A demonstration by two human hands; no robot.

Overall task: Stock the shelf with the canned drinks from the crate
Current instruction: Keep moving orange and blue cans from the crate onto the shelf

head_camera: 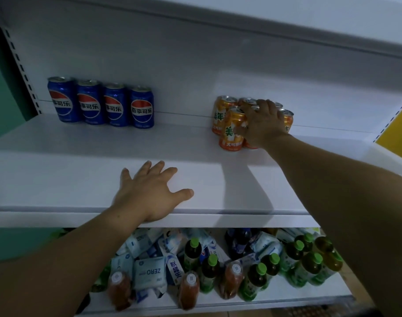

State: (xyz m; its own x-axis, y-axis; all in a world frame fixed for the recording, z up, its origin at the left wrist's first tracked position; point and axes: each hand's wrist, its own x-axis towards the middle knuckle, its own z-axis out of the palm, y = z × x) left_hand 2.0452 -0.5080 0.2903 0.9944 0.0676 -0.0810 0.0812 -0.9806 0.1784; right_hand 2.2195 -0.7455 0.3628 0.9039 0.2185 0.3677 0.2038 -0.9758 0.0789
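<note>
A white shelf (69, 179) runs across the view. Several blue cola cans (99, 102) stand in a row at its back left. A cluster of several orange cans (227, 120) stands at the back right. My right hand (261, 122) reaches over that cluster, with fingers curled on an orange can (233, 131) at the front and its thumb against the can's side. My left hand (149, 191) lies flat, fingers spread, on the shelf near the front edge. The crate is out of view.
Below, a lower shelf (287, 296) holds green-capped tea bottles (259, 280), reddish bottles (188, 289) and white packets (147, 273). A perforated upright (21, 65) and green wall bound the left; a yellow panel (396, 131) is at the right. An upper shelf lip (241, 26) overhangs.
</note>
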